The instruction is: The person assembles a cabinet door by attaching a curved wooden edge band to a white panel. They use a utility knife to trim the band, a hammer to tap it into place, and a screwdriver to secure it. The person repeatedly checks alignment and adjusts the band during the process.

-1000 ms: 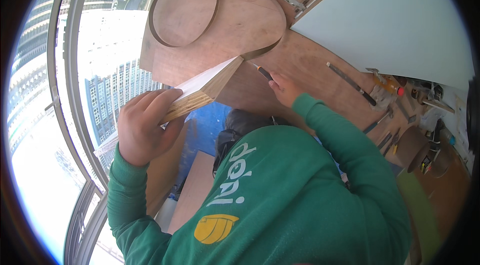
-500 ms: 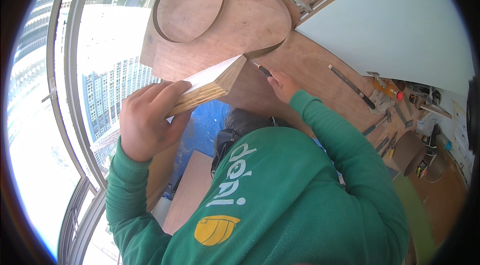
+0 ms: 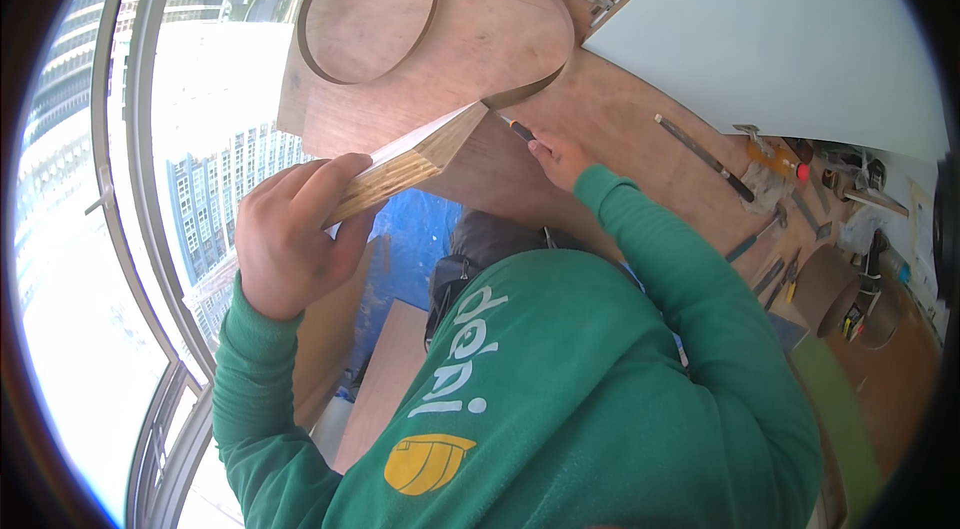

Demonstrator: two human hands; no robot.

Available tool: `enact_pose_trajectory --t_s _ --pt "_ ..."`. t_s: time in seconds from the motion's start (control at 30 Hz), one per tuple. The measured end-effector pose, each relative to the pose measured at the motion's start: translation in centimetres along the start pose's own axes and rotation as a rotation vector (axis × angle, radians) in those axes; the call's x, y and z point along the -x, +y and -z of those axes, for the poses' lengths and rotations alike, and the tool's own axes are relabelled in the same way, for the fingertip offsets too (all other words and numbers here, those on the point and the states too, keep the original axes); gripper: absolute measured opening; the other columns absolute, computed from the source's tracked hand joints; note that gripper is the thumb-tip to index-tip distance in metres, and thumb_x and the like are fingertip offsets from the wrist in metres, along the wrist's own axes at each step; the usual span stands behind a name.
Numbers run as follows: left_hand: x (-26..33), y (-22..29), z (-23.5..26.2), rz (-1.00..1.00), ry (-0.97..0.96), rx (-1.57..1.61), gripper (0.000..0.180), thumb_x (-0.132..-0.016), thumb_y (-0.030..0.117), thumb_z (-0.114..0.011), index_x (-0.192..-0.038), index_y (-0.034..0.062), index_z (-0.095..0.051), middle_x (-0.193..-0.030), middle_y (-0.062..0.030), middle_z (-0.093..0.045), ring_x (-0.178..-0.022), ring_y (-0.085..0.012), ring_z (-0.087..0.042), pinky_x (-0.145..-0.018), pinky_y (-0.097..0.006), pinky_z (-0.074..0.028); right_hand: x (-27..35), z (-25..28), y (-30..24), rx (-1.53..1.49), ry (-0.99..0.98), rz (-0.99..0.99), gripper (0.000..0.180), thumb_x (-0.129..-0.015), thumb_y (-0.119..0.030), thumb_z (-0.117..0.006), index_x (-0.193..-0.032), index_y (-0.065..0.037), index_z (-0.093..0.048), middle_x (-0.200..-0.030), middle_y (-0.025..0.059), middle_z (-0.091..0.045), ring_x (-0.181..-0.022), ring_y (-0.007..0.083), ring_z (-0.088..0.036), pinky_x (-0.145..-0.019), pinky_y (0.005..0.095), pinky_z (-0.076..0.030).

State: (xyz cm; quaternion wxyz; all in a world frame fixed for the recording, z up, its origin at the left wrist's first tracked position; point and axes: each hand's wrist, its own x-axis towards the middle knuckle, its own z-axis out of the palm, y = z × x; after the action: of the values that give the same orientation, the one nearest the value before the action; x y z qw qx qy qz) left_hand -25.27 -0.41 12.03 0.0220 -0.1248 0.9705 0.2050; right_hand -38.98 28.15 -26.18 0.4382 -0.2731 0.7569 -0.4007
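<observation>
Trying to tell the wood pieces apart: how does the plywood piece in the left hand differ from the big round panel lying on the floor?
The plywood piece is straight-edged and thick, its layered edge showing; the round panel is curved, with an oval groove in it. The left hand grips the plywood piece raised; the round panel lies flat. The plywood piece looks paler; the round panel is reddish brown. Both are wood sheet.
</observation>
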Motion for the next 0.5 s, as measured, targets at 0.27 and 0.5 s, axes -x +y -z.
enact_pose_trajectory --t_s 0.27,0.5 --pt "0.5 -0.1 -0.6 -0.021 0.026 -0.002 0.036 -0.075 0.006 -0.086 -0.110 0.0049 -0.075 -0.081 -0.0106 -0.074 -0.068 -0.0265 -0.073 -0.062 -0.038 -0.058 0.1 0.2 -0.8 0.008 0.020 -0.010 0.045 -0.113 -0.033 -0.055 -0.151 -0.010 -0.061 -0.126 0.0248 -0.074 -0.117 0.0388 -0.072 -0.102 0.0435 -0.054" --pt "0.6 -0.1 -0.4 -0.011 -0.004 -0.014 0.039 -0.074 0.004 -0.086 -0.111 0.0049 -0.075 -0.084 -0.0110 -0.075 -0.071 -0.0267 -0.075 -0.064 -0.038 -0.059 1.0 -0.1 -2.0 -0.015 0.077 -0.032 0.044 -0.112 -0.030 -0.055 -0.151 -0.010 -0.061 -0.123 0.0254 -0.073 -0.113 0.0422 -0.070 -0.098 0.0461 -0.054"
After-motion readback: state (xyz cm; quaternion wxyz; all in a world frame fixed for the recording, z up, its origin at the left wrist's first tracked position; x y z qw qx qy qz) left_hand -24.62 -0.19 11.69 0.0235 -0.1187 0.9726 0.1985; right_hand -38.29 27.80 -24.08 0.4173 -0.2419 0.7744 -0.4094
